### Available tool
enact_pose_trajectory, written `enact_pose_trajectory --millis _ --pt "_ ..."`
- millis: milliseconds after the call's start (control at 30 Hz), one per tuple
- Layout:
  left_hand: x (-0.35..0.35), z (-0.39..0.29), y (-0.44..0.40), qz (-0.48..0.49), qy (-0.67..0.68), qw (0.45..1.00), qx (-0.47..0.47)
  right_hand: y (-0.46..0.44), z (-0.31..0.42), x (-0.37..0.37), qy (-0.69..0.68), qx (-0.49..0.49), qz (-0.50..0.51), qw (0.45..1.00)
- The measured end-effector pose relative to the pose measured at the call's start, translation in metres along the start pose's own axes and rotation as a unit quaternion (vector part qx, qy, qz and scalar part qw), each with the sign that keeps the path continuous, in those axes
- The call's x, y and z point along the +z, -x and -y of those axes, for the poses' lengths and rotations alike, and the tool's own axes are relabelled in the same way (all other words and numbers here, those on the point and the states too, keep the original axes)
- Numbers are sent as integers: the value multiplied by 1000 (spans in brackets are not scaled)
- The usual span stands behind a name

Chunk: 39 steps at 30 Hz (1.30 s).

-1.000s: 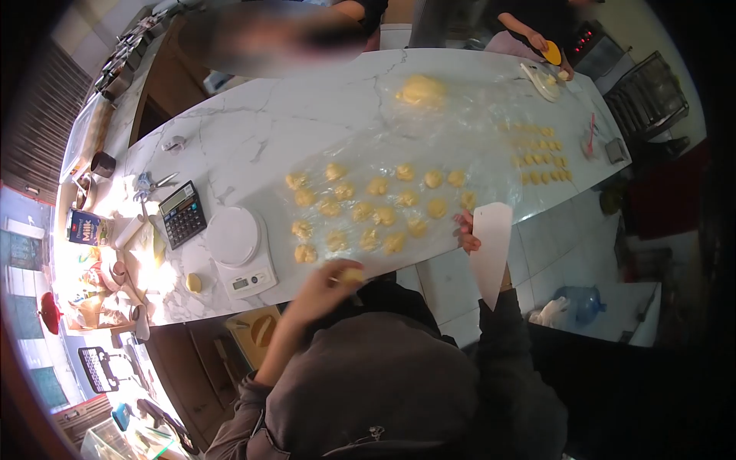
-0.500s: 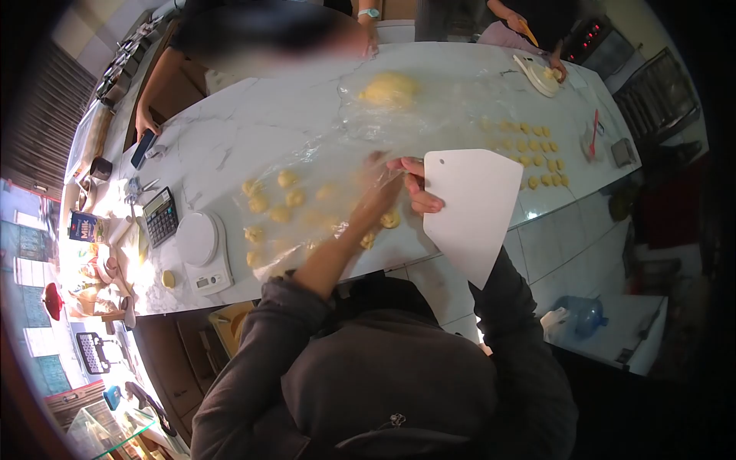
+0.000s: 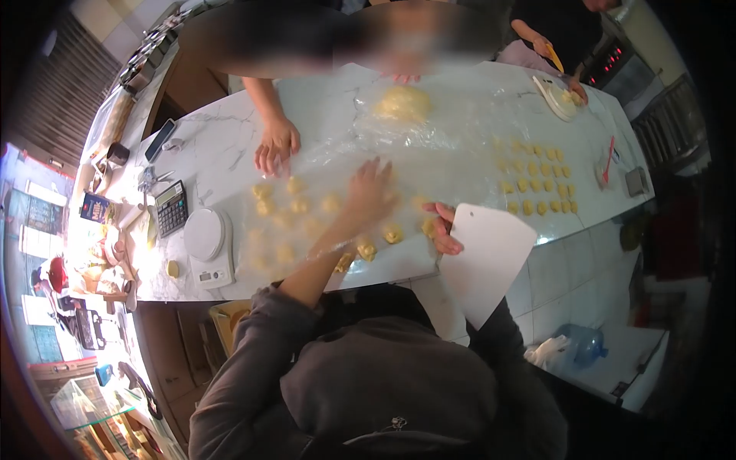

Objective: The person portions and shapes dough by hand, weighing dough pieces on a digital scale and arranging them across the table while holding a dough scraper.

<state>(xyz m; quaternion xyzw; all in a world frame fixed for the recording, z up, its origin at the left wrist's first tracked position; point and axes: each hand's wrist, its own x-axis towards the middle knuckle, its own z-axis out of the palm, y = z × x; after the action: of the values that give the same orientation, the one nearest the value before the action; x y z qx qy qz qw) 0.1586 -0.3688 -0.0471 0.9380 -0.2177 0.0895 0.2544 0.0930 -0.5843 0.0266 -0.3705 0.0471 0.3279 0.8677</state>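
My left hand (image 3: 372, 192) stretches over the dough pieces with its fingers spread, slightly blurred. Clear plastic sheet (image 3: 330, 146) lies around it and seems to cross my forearm; whether the hand is under the sheet I cannot tell. Small yellow dough pieces (image 3: 366, 251) are scattered beside and below that hand, some seen through the film. In my right hand (image 3: 445, 230), at the table's near edge, is a white dough scraper (image 3: 491, 257), its broad face turned up. A larger dough mass (image 3: 405, 103) rests under plastic farther back.
Rows of dough pieces (image 3: 542, 170) lie at right, near a white scale (image 3: 557, 98). Another kitchen scale (image 3: 205, 234) and a calculator (image 3: 171, 208) stand left. A co-worker's hand (image 3: 277, 144) rests across the table; another person holds something yellow at far right.
My left hand has moved left, away from my right hand, fingers now spread. My right hand and the scraper have lowered slightly. A co-worker's hand has left the phone and come toward the plastic.
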Motion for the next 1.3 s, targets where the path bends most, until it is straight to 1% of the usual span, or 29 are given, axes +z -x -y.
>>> enact_pose_trajectory --millis 33,67,167,200,233,267,300,367,400,433,467,500,567,600,667,767,833,867,900,967,1000,1033,1067,1100,1133,1167,1200,1233,1300 --pt "-17 -7 14 5 25 1000 -16 0 -10 -12 -6 -15 11 1000" --pt "-29 -7 32 45 65 997 -8 1 -22 -21 -12 -29 23 999" --pt "-75 -22 96 119 174 977 -18 8 -65 -36 29 -144 -115 982" --pt "-98 -30 109 248 248 932 -87 5 -75 -48 -11 -145 -57 988" --pt "-115 -35 124 369 320 859 -152 3 -82 -67 -52 -142 1 988" --pt "-107 -26 161 349 393 837 -150 1 -89 -83 -94 -138 57 984" --pt "-127 -28 173 386 417 811 -139 2 -99 -94 -113 -143 14 983" --pt "-121 -10 219 285 607 705 -232 4 -116 -109 -148 -152 -75 974" --pt "-120 0 239 227 688 634 -270 2 -119 -115 -135 -147 -73 977" --pt "-126 8 252 184 734 597 -266 2 -121 -119 -124 -142 -73 979" --pt "-131 17 260 147 759 582 -251 2 -126 -122 -112 -139 -74 981" --pt "-136 23 265 95 748 585 -298 4 -129 -114 -66 -173 -109 977" --pt "-142 33 268 -20 718 594 -362 3 -130 -101 -72 -175 -96 977" --pt "-149 38 264 -35 689 602 -402 3 -130 -95 -75 -177 -91 977" --pt "-159 53 254 -63 628 612 -476 2 -134 -104 -6 -174 -133 976" --pt "-156 69 253 -34 413 795 -443 8 -128 -111 51 -137 -168 975" --pt "-149 80 260 -46 363 816 -448 11 -117 -97 75 -84 -197 974" --pt "-148 84 264 -55 336 824 -452 18 -111 -83 107 -36 -306 945" --pt "-158 84 268 -30 315 828 -462 25 -105 -61 141 11 -407 903" --pt "-177 89 287 -81 312 836 -443 44 -106 -39 291 33 -510 809" --pt "-186 93 295 -106 308 841 -432 48 -105 -11 282 9 -462 841" --pt "-199 100 306 -142 290 828 -459 53 -105 16 269 -13 -415 869" --pt "-212 110 319 -191 267 821 -468 55 -100 26 327 21 -403 855" --pt "-212 129 336 -280 220 812 -463 56 -94 34 383 53 -392 835" --pt "-230 139 342 -326 179 788 -491 58 -89 44 437 86 -383 809" --pt "-235 160 354 -368 115 791 -475 55 -84 56 439 51 -329 835" --pt "-239 182 366 -376 115 793 -465 39 -79 75 438 15 -276 856" --pt "-246 198 372 -345 33 825 -446 21 -74 99 434 -20 -220 873" --pt "-247 228 372 -325 -9 852 -410 -26 -68 162 463 -34 -117 878"
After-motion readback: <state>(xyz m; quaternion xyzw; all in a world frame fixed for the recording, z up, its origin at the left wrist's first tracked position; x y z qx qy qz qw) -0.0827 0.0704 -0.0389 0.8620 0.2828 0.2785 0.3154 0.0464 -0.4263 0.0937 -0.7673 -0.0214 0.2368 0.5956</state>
